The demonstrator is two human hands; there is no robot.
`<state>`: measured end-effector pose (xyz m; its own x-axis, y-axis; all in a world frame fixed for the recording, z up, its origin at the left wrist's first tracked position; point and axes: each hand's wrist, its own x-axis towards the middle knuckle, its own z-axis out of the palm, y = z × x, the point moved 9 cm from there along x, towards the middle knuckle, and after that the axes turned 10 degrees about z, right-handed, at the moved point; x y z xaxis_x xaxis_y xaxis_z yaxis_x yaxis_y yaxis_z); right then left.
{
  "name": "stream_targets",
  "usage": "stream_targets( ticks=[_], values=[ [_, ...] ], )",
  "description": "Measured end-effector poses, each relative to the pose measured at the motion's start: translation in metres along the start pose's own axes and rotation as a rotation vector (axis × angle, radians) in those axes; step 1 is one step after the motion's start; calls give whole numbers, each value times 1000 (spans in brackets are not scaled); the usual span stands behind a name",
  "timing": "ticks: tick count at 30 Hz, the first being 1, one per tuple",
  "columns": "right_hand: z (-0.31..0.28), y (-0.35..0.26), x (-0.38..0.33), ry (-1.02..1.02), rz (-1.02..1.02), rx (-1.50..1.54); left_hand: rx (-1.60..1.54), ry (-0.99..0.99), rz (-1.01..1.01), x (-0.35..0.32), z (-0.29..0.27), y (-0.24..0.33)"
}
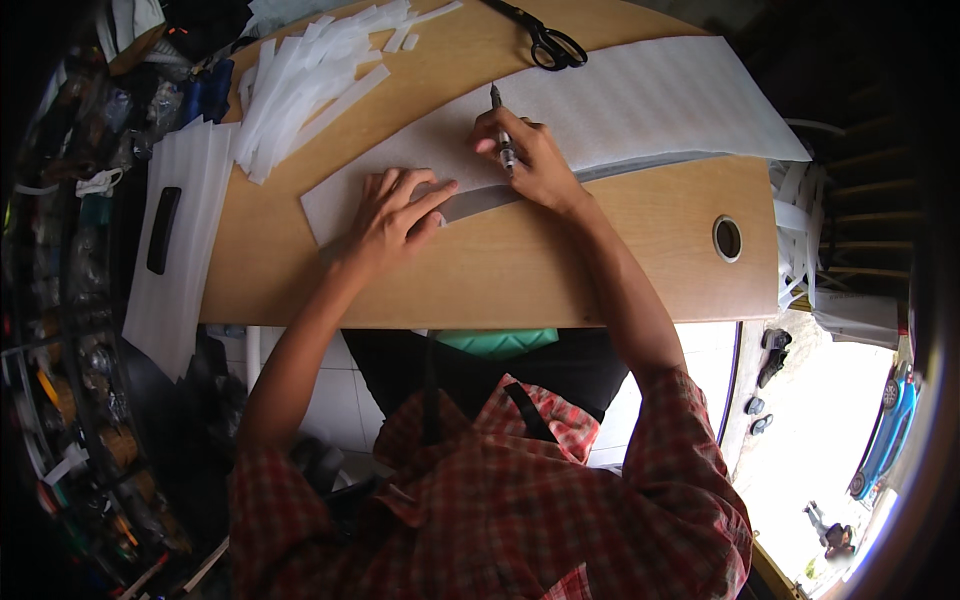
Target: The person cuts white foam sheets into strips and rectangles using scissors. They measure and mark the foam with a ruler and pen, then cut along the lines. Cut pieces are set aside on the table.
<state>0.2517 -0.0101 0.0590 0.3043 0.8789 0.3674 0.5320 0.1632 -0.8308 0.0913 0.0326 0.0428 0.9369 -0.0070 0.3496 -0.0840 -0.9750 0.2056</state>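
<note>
A long white foam sheet (650, 100) lay across the wooden table (500, 275), in front of the person. A long grey ruler (478, 204) ran along its near edge. The left hand (400, 212) lay flat over the sheet and the ruler's left end, with its fingers spread apart. The right hand (528, 160) pinched a pen (505, 150) between its thumb and fingers, close to the ruler. It was hard to tell if the tip touched the sheet. Black scissors (558, 50) sat by the sheet's far edge. Thin white strips (285, 100) were heaped on the far left, near more white sheets (185, 285).
</note>
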Motion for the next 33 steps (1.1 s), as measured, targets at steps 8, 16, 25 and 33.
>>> stream_targets(
  ticks=[8, 16, 25, 33],
  values=[
    [8, 30, -17, 137, 448, 683, -31, 50, 45, 2, -3, 3],
    [2, 35, -10, 120, 468, 647, -20, 79, 55, 3, -5, 6],
    [7, 33, -11, 19, 370, 418, -19, 4, 15, 3, -1, 5],
    [2, 33, -3, 45, 407, 503, -73, -105, 3, 2, 5, 1]
  ],
)
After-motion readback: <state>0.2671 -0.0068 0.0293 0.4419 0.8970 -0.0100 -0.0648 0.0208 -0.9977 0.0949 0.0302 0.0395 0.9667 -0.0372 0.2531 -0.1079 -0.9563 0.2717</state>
